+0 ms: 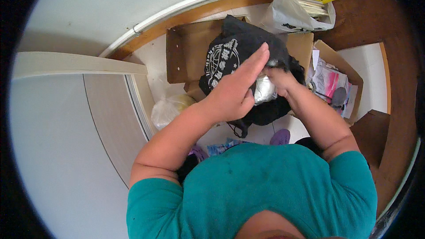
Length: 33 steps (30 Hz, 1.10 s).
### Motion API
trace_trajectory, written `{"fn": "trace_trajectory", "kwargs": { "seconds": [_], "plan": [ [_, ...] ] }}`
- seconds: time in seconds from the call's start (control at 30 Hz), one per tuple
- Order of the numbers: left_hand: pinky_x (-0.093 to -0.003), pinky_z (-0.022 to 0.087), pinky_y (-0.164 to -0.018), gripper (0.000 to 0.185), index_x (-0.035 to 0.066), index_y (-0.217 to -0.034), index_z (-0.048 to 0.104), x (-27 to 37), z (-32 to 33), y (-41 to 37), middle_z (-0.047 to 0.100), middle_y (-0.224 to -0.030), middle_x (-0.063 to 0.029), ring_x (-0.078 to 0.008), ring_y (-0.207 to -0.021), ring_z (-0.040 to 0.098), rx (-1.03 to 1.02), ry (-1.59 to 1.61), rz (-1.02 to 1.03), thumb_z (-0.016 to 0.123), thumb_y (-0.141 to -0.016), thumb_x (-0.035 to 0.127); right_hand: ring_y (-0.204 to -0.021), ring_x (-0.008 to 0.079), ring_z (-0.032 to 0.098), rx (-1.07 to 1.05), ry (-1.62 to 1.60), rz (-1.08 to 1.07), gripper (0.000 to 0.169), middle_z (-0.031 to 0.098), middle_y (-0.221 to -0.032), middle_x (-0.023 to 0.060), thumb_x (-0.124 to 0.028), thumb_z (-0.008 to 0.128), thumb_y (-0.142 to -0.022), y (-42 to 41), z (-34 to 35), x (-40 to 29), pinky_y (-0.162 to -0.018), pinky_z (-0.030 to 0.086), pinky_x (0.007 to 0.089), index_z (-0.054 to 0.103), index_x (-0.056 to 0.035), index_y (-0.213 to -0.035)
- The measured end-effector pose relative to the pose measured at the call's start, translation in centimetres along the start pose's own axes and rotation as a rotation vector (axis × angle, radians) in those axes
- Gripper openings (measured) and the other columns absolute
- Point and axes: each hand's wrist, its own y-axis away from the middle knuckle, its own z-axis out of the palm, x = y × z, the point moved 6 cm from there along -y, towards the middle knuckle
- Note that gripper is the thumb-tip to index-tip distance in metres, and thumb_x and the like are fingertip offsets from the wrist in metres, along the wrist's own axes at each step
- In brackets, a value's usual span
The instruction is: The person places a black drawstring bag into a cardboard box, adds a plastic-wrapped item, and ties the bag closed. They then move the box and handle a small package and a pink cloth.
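A black drawstring cloth bag (249, 43) with a white printed design lies bunched over an open brown cardboard box (194, 44). My left hand (237, 88) rests against the bag's front with its fingers extended and close together; whether it grips any cloth is unclear. My right hand (280, 79) reaches to the bag's opening, its fingers partly hidden behind the dark fabric. Between my two hands shows a shiny silver foil-like package (265, 89). Which hand bears on the package cannot be told. A cord loop hangs from the bag's lower edge.
At the upper right stands a white plastic bag (282, 11) of books and papers. A second cardboard box (357, 83) with papers is at the right. A clear plastic bag (169, 109) sits left of my left forearm, near a pale cabinet (79, 63). A white pipe (186, 5) runs along the wall.
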Motion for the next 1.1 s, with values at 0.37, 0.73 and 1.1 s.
{"fn": "trace_trajectory", "kwargs": {
  "seconds": [0.37, 0.73, 1.1],
  "plan": [
    [-0.0409, 0.045, -0.092, 0.042, 0.008, -0.116, 0.062, -8.4, 5.1, -2.7, 0.06, -0.115, -0.0195, -0.0373, -0.105, 0.057, -0.07, -0.082, -0.122, 0.061, -0.082, 0.033, -0.116, 0.0212, 0.052, -0.343, -0.009, -0.421, 0.045, 0.048, -0.132, 0.0118, -0.023, 0.051, -0.096, 6.3, 3.8, -2.1, -0.099, 0.044, 0.0333, 0.041, -0.0033, -0.136],
    [-0.0494, 0.04, -0.092, 0.02, 0.013, -0.092, 0.069, 2.2, 11.0, -3.8, 0.067, -0.095, -0.0085, -0.0316, -0.101, 0.057, -0.057, 0.082, 0.11, 0.064, -0.081, 0.028, -0.116, 0.0216, 0.052, -0.307, 0.085, -0.361, 0.045, 0.047, -0.134, 0.0117, -0.023, 0.05, -0.096, 3.6, 1.8, -0.6, -0.099, 0.044, 0.0339, 0.041, -0.0036, -0.136],
    [-0.0532, 0.023, -0.109, 0.095, 0.014, -0.146, 0.024, -10.1, 9.7, 5.1, 0.03, -0.146, -0.0191, -0.0366, -0.133, 0.031, -0.204, -0.597, -0.373, 0.078, -0.068, 0.03, -0.116, 0.022, 0.052, -0.473, -0.324, -0.254, 0.045, 0.046, -0.136, 0.0116, -0.023, 0.05, -0.096, -8.7, 0.8, -0.4, -0.099, 0.044, 0.0346, 0.041, -0.0039, -0.136]
  ]
}}
